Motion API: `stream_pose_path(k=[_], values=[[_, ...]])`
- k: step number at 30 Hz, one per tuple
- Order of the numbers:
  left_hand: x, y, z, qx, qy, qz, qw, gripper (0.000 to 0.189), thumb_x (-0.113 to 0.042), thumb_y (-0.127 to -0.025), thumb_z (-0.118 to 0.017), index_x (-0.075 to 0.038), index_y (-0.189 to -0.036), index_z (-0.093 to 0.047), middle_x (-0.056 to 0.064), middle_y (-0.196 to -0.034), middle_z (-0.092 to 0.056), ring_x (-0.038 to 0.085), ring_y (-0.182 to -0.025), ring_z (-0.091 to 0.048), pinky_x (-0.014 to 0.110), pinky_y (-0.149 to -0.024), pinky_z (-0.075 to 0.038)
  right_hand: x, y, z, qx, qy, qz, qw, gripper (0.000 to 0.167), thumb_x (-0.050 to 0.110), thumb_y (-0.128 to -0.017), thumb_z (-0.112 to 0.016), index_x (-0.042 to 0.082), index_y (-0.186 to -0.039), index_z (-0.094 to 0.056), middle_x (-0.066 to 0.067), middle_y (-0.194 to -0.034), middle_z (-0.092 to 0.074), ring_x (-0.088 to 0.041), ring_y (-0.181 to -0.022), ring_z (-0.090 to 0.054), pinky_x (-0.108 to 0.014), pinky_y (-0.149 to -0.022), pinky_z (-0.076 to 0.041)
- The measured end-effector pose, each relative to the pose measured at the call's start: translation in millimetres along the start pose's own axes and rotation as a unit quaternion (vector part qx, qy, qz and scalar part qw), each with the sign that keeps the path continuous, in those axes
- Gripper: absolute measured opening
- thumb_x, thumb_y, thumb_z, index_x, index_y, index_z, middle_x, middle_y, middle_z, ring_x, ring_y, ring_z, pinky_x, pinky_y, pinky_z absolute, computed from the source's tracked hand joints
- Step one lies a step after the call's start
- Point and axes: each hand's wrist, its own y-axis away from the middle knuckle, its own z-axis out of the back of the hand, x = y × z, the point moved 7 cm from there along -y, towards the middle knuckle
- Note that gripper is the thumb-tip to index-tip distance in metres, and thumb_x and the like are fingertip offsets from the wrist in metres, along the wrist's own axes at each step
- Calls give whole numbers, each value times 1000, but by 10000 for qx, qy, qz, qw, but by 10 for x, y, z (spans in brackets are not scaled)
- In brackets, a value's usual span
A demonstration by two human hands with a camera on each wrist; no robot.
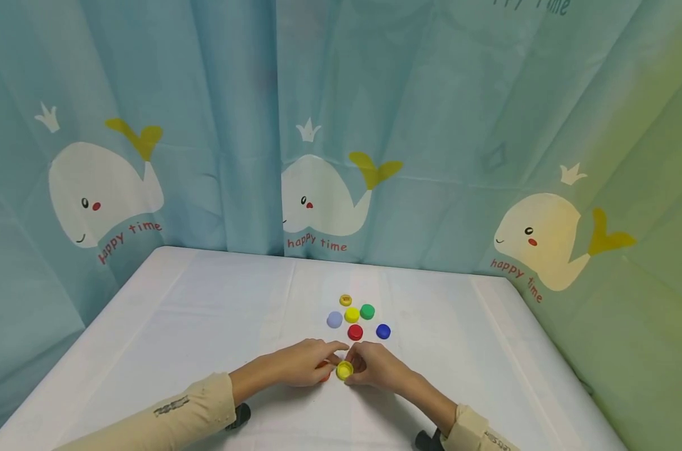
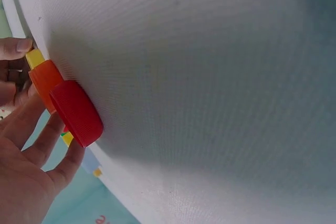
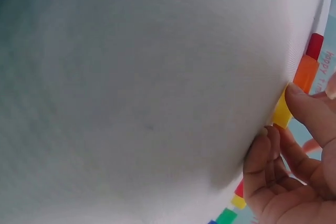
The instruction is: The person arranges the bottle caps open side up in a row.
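On the white table (image 1: 205, 300), my left hand (image 1: 301, 363) rests loose-fingered against the red cap (image 2: 79, 113) while my right hand (image 1: 381, 366) pinches the yellow cap (image 1: 344, 371), the orange cap (image 2: 46, 81) sitting between; that's three lined up, I reckon, with six loose caps (image 1: 352, 314) beyond, not yet in line.

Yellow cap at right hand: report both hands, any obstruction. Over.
Right hand pinches yellow cap, hollow side up. Left hand touches red cap. Orange cap between those two. Six other caps beyond the hands, seemingly out of the way.
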Motion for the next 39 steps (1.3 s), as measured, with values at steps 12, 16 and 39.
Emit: stream_pose_path(k=[12, 16, 39], values=[[9, -26, 231, -840, 534, 79, 9950, 45, -14, -87, -67, -6, -128, -51, 1, -99, -69, 13, -93, -64, 30, -82, -50, -29, 15, 218, 148, 95, -104, 9998, 27, 17, -79, -77, 3, -97, -65, 4, -80, -63, -7, -71, -58, -21, -65, -49], [46, -65, 422, -1423, 659, 182, 9875, 40, -13, -86, -69, -3, -122, -54, 6, -98, -68, 19, -91, -63, 33, -80, -52, -11, -2, 383, -294, 104, -41, 9995, 23, 15, -82, -74, 1, -97, -64, 3, -82, -62, -12, -73, -59, -23, -65, -50], [595, -458, 991, -2767, 390, 1065, 9543, 11, -11, -85, -69, -2, -92, -69, 2, -81, -65, 15, -75, -58, 27, -70, -51, -401, -650, 854, -1594, 257, -894, 9828, 24, 16, -85, -71, 3, -106, -67, -4, -96, -64, -17, -80, -59, -25, -69, -52]])
